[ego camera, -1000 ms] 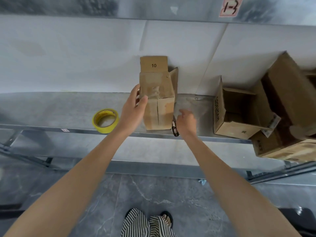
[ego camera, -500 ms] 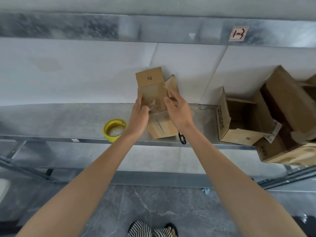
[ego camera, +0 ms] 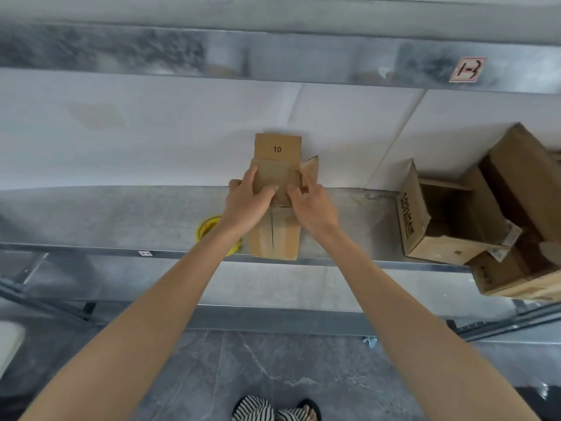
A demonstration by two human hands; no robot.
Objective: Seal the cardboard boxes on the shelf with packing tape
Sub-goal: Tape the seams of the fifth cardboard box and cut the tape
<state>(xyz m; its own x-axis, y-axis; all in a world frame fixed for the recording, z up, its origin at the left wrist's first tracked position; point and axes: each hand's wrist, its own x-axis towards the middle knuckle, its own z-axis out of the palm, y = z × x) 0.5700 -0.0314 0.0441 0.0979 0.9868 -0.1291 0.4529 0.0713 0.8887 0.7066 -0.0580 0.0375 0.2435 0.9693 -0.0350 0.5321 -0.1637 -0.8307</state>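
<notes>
The small box (ego camera: 274,238) stands on the shelf (ego camera: 121,217) directly under both hands, and its front face shows below the wrists. The left hand (ego camera: 247,202) lies over the top of it. Thumb and forefinger are on a flap that is folded inward, and the other fingers curl around the upper left edge, so this hand holds the box. The right hand (ego camera: 314,208) is at the top right corner, with its thumb close to the left thumb on the same folded part. Its forefinger is against the right flap (ego camera: 311,168), which stands up just beyond the knuckles; whether it pinches this flap or only pushes it, I cannot tell. Beyond the fingertips of both hands the back flap (ego camera: 277,147), printed with 10, is upright too. I judge that the step is closing the flaps and that taping is not yet begun. To do it well, the left hand should hold the folded flap flat and the box steady while the right brings its flap fully down, then the back one, so that the edges meet without a gap. The tape roll (ego camera: 206,226) lies just left of the left wrist, partly hidden by it, within easy reach. Another open box (ego camera: 425,220) waits well to the right of the right hand.
</notes>
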